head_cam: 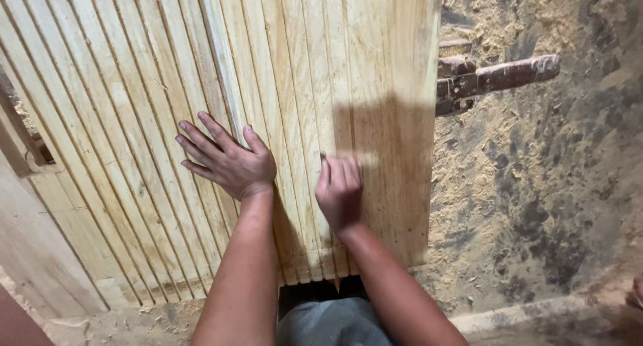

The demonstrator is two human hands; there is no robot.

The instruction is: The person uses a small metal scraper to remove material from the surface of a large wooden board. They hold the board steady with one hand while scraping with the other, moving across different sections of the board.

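A wide panel of pale wooden slats [134, 85] lies side by side and fills the upper left and middle of the head view. My left hand [224, 160] rests flat on the slats with its fingers spread. To its right, my right hand [339, 190] is blurred, its fingers curled down against the slats; something small and dark shows at its fingertips, too blurred to name. A broad plain plank [408, 118] forms the panel's right edge.
Sawdust covers the dark floor [536, 185] to the right. A reddish-brown metal clamp bar [495, 77] sticks out from the panel's right edge. Another pale board [33, 252] lies at the lower left. A low concrete ledge [522, 312] runs along the bottom right.
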